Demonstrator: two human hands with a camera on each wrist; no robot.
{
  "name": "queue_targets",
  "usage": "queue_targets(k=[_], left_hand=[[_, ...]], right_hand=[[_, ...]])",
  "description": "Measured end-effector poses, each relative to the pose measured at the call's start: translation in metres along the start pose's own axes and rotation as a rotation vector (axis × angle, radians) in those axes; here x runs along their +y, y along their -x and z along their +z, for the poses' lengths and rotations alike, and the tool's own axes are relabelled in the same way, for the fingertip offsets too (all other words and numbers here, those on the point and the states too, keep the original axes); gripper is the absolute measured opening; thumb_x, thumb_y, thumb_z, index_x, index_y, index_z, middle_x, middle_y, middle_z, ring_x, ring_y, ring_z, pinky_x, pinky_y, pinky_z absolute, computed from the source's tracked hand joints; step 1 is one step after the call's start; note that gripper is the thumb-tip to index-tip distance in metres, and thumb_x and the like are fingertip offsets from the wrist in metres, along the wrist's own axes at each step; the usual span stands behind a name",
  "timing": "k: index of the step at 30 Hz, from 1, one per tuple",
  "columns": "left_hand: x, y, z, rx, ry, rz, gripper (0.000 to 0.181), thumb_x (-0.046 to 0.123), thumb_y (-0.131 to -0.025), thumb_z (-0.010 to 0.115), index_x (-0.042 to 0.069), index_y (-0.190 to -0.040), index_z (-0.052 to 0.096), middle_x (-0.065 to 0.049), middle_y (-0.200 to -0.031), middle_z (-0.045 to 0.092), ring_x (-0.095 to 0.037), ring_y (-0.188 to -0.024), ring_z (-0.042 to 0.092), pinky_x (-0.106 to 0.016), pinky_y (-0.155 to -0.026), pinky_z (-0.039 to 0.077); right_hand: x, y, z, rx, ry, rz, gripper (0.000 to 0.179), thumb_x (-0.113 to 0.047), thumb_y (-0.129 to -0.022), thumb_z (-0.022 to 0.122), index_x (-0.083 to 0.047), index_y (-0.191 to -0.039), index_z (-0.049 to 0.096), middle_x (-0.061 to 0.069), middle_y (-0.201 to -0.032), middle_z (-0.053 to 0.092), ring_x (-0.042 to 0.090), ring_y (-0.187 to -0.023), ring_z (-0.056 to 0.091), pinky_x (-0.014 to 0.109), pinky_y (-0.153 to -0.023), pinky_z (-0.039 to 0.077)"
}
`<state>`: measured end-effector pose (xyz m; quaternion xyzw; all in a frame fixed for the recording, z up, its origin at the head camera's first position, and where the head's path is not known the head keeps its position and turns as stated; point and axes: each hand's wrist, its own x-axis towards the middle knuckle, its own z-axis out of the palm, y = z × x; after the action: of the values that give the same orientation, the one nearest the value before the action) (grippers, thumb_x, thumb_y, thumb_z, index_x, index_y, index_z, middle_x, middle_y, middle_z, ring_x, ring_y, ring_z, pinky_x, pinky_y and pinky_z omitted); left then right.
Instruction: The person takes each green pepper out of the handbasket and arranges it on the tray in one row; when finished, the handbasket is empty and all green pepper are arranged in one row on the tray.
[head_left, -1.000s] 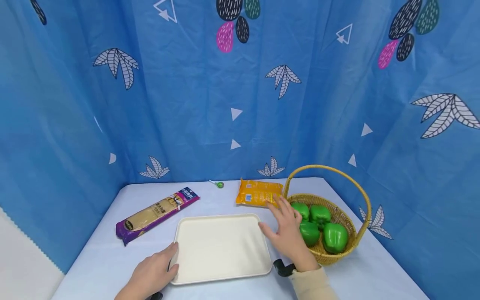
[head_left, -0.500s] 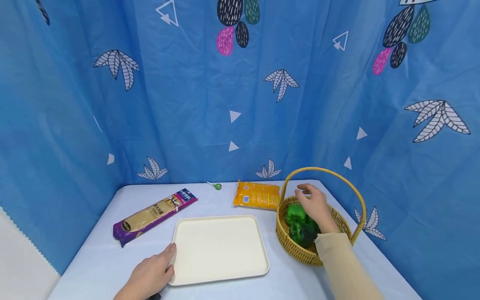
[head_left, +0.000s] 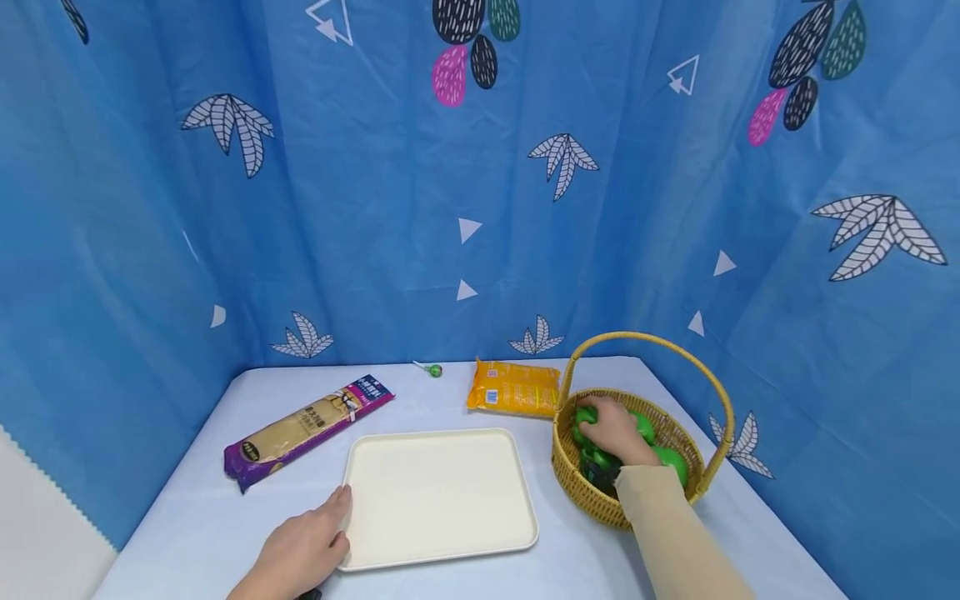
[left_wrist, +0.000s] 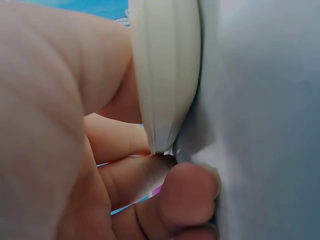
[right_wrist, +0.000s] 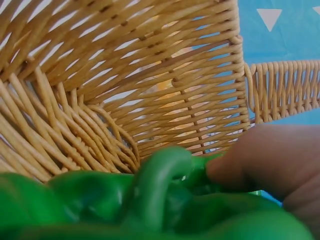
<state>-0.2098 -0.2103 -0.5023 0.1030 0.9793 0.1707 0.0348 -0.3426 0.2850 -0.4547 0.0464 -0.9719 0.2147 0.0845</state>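
My left hand holds the left edge of a cream rectangular tray lying flat. In the left wrist view the tray's rim sits between the thumb and curled fingers. My right hand reaches down inside a wicker basket, gripping a green bell pepper at the basket's left back. The right wrist view shows the thumb pressed on this bell pepper, behind another one's curved stem. More green bell peppers lie around the hand, partly hidden by the wrist and sleeve.
A purple pack of noodles lies slanted at the left. Towards the back are a lollipop and an orange packet. The basket's tall handle arches over the right forearm. Blue curtain surrounds the white table.
My right hand has moved from beside the orange packet, over the basket's rim, and down into the basket onto a bell pepper. The left hand stays at the tray's edge.
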Motion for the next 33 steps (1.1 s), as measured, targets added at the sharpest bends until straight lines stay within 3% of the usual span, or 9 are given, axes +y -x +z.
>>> queue_targets(k=[3, 8, 16, 25, 30, 33], left_hand=[[0.0012, 0.0005, -0.0011, 0.004, 0.008, -0.001, 0.066, 0.019, -0.089, 0.065, -0.006, -0.147, 0.051, -0.021, -0.150, 0.055, -0.014, -0.062, 0.049, -0.036, -0.061, 0.049], [0.0031, -0.0015, -0.0017, 0.011, 0.014, 0.005, 0.065, 0.019, -0.089, 0.065, -0.006, -0.147, 0.051, -0.022, -0.149, 0.055, -0.015, -0.056, 0.045, -0.035, -0.058, 0.046], [0.0032, -0.0010, -0.0017, 0.006, 0.005, 0.007, 0.065, 0.020, -0.089, 0.065, -0.006, -0.147, 0.051, -0.022, -0.149, 0.056, -0.014, -0.059, 0.046, -0.037, -0.063, 0.051], [0.0003, 0.0005, -0.0019, 0.019, 0.003, 0.007, 0.065, 0.019, -0.090, 0.064, -0.007, -0.148, 0.050, -0.023, -0.150, 0.054, -0.015, -0.056, 0.044, -0.035, -0.059, 0.046], [0.0010, 0.0007, -0.0020, 0.008, -0.002, 0.005, 0.066, 0.019, -0.089, 0.065, -0.008, -0.147, 0.050, -0.024, -0.149, 0.054, -0.014, -0.062, 0.049, -0.041, -0.067, 0.054], [0.0009, 0.0011, -0.0012, 0.011, 0.003, 0.005, 0.066, 0.019, -0.089, 0.065, -0.008, -0.147, 0.050, -0.024, -0.150, 0.054, -0.014, -0.062, 0.049, -0.039, -0.065, 0.053]], right_hand=[[0.0011, 0.0001, -0.0004, 0.009, -0.034, -0.027, 0.045, -0.019, -0.091, 0.067, -0.005, -0.134, 0.066, 0.021, -0.133, 0.066, 0.040, -0.111, 0.063, 0.060, -0.089, 0.046], [0.0029, 0.0026, -0.0015, 0.036, -0.108, -0.020, 0.049, -0.032, -0.093, 0.071, -0.002, -0.133, 0.067, 0.021, -0.129, 0.068, 0.042, -0.117, 0.063, 0.058, -0.095, 0.051], [0.0031, 0.0050, -0.0018, 0.067, -0.086, 0.017, 0.050, -0.044, -0.095, 0.065, -0.008, -0.130, 0.069, 0.016, -0.126, 0.071, 0.033, -0.105, 0.068, 0.051, -0.085, 0.055], [0.0005, 0.0070, -0.0001, 0.042, -0.194, 0.054, 0.045, -0.033, -0.105, 0.050, -0.005, -0.138, 0.063, 0.021, -0.134, 0.066, 0.039, -0.117, 0.064, 0.056, -0.095, 0.050], [0.0001, 0.0090, 0.0004, 0.046, -0.223, 0.021, 0.040, -0.024, -0.106, 0.048, -0.006, -0.138, 0.062, 0.020, -0.133, 0.065, 0.040, -0.118, 0.062, 0.057, -0.095, 0.050], [-0.0006, 0.0098, 0.0000, 0.084, -0.224, -0.026, 0.037, -0.018, -0.104, 0.048, -0.007, -0.135, 0.064, 0.020, -0.133, 0.064, 0.039, -0.116, 0.062, 0.056, -0.094, 0.050]])
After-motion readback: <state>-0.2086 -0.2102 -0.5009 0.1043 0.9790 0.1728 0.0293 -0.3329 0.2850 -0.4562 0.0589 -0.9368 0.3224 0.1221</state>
